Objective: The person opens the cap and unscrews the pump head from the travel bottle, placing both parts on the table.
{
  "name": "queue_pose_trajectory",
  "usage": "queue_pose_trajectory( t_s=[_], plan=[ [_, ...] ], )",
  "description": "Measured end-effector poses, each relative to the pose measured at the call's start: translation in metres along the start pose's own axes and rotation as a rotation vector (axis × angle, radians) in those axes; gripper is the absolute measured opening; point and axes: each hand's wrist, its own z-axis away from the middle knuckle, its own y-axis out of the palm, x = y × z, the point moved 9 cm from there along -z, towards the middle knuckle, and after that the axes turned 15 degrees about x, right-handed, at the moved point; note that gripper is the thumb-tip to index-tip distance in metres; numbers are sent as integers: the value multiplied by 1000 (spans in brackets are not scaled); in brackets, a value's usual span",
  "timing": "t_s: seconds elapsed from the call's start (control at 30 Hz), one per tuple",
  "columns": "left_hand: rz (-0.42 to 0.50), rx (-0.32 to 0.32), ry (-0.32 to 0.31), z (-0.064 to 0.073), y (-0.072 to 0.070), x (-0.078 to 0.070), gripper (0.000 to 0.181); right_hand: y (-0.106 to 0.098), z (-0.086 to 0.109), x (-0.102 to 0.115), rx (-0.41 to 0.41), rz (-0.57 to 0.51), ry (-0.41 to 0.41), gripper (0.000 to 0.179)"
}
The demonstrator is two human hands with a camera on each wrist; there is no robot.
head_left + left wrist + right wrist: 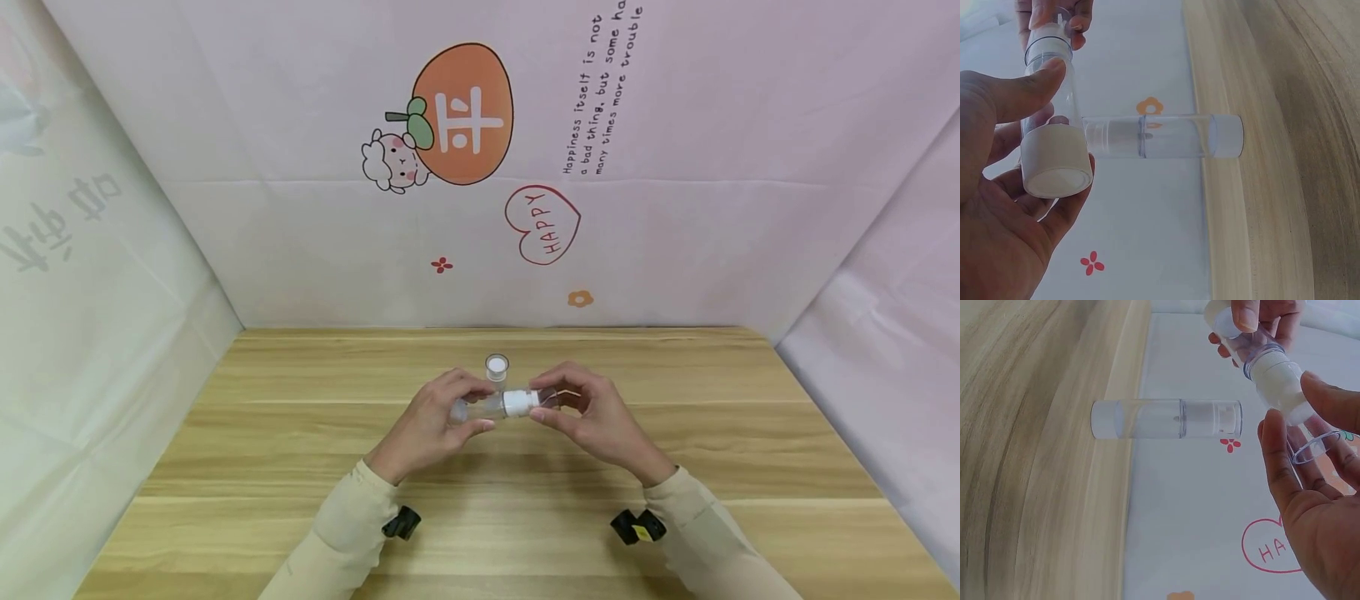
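Observation:
Held sideways above the table is a clear pump bottle (487,407) with a white base (1057,159) and a white collar (1277,378). My left hand (427,421) grips its clear body near the base, thumb on one side and fingers round the other. At the opposite end my right hand (600,417) holds the clear cap (1315,449) between thumb and fingers, right at the collar. Just behind my hands, a second clear bottle (1150,419) with a white base stands upright on the table, its clear cap over the white pump.
The wooden table (300,467) extends on both sides of my hands. Behind it rises a pale printed cloth (337,275), with more cloth hanging at left and right. Small black devices (402,522) are by both sleeves.

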Motion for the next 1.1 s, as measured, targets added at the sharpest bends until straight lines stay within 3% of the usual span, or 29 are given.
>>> queue_pose_trajectory(
  t_s=[0.5, 1.1],
  plan=[
    [-11, -3, -20, 3, 3, 6, 38, -9, 6, -5, -31, -9, -6, 30],
    [-19, 6, -55, 5, 5, 12, 36, -25, 15, -15, -78, 46, 58, 31]
  ],
)
